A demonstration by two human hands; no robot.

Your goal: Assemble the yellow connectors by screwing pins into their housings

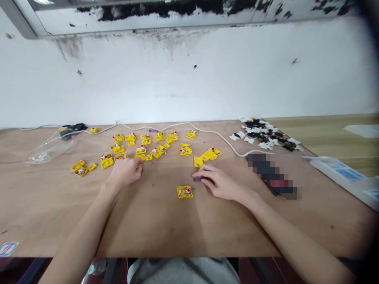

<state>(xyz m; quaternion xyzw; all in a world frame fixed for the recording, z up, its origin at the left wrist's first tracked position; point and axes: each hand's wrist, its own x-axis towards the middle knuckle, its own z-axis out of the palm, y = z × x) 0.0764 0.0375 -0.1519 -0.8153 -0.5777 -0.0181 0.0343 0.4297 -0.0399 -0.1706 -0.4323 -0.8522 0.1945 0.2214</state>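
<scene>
My left hand [126, 172] rests on the table with its fingers curled together. A small yellow plastic piece [136, 168] shows between the fingertips; most of it is hidden. My right hand [217, 181] pinches a short purple-handled screwdriver [198, 179], held low over the tabletop. Just left of and below it lies an opened yellow plastic case [185, 191] with a red button-like part and thin metal pieces inside. Beyond my right fingers sit a yellow cover [198, 161] and another open yellow case [211, 153].
Several similar yellow cases [142, 150] spread across the table's back. A white cable [219, 136] runs behind them to a power strip [340, 169]. Black and white pieces [263, 134] are heaped at back right, near a pixelated dark object [272, 175]. A plastic bag [49, 148] lies left.
</scene>
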